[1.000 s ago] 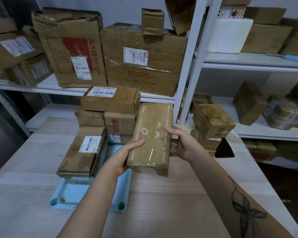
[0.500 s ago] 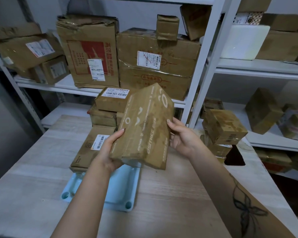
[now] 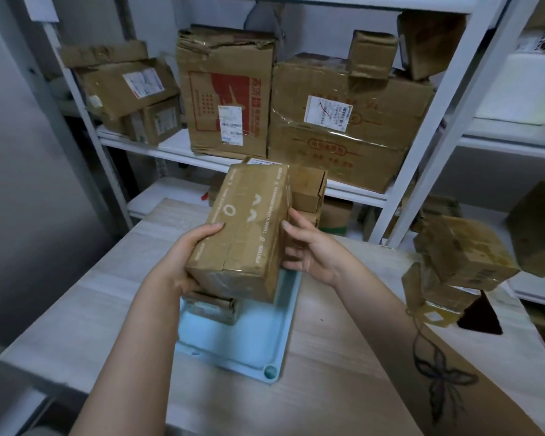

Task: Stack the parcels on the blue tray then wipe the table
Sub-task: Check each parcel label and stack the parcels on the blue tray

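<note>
A long brown taped parcel point(image 3: 249, 228) hangs above the blue tray point(image 3: 258, 338), its long side pointing away from me. My left hand point(image 3: 183, 256) grips its near left edge, thumb on top. My right hand point(image 3: 309, 250) touches its right side with spread fingers. Beneath it a flat parcel point(image 3: 211, 305) lies on the tray, mostly hidden. Behind the held parcel a stack of parcels point(image 3: 309, 190) stands on the tray's far end. Two more parcels point(image 3: 460, 250) are piled at the table's right edge.
The wooden table point(image 3: 328, 357) reaches to white shelving point(image 3: 453, 127) full of cardboard boxes point(image 3: 343, 121) behind and to the right. A dark triangular object point(image 3: 480, 316) sits beside the right pile. A grey wall is on the left.
The long parcel has swung leftward from a tilt to lie flatter over the tray and the flat parcel. The camera has turned left, and both hands moved with the parcel.
</note>
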Tool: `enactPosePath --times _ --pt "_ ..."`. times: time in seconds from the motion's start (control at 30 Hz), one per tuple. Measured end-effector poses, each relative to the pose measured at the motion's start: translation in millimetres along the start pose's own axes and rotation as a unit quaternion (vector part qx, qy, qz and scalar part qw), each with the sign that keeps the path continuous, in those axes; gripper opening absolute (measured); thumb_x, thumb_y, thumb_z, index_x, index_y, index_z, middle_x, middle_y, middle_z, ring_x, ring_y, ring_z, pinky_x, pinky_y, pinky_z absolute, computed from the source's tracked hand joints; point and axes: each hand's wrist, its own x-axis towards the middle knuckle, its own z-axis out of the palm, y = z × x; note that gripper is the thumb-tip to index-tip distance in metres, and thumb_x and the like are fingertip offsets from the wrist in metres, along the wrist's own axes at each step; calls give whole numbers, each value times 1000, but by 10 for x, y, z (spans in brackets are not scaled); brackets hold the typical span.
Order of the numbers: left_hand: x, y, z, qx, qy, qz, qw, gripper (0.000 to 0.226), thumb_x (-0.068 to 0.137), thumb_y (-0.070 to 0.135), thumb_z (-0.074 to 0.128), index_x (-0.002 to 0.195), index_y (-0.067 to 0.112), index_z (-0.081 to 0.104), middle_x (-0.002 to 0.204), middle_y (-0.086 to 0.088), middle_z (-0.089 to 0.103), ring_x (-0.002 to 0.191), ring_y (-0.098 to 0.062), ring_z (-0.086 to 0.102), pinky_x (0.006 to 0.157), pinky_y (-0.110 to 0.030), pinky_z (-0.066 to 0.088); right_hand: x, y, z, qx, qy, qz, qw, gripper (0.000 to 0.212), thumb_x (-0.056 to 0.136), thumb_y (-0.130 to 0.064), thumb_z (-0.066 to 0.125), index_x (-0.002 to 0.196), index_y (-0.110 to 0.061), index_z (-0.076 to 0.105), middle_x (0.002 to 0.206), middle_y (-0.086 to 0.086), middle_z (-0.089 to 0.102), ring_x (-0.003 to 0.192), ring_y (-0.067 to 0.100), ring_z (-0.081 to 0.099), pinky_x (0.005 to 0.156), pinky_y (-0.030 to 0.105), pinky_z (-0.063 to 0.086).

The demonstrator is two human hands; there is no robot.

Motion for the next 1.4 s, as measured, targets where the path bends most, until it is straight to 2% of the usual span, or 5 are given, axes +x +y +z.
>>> enactPosePath --times 0.27,0.43,1.0,1.17,1.4 --pt "11 73 -280 21 26 -10 999 35 72 39 62 97 15 67 78 -5 73 69 -22 68 73 -34 48 204 0 389 -21 -15 49 998 78 86 -47 57 151 -35 15 146 -4 42 119 20 50 75 40 45" --pt "36 168 -428 63 66 -34 995 29 81 45 57 93 19 65 69 -4 73 76 -26 65 71 -36 47 358 110 551 -67 -25 92 993 81 88 -43 59 152 -36 10 154 -3 29 138 30 31 104 62 27" --pt "204 240 -651 163 57 -72 982 61 66 54 72 114 17 65 110 -9 71 105 -28 65 97 -46 47 467 184 712 -79 -8 130 988 52 94 -28 55 142 -27 35 133 2 53 118 27 51 74 49 46" --pt "219 227 -642 145 71 -67 985 42 80 48 63 105 15 65 98 -10 73 91 -26 67 84 -38 52 456 226 716 -67 -1 147 987 49 93 -29 56 139 -23 39 127 1 52 124 32 47 99 64 35" --pt "243 223 -682 158 101 -47 981 47 80 53 62 110 16 67 109 -12 70 102 -29 65 94 -43 49 399 245 704 -56 16 142 988 45 94 -27 53 138 -23 41 106 -4 56 93 18 53 82 49 38"
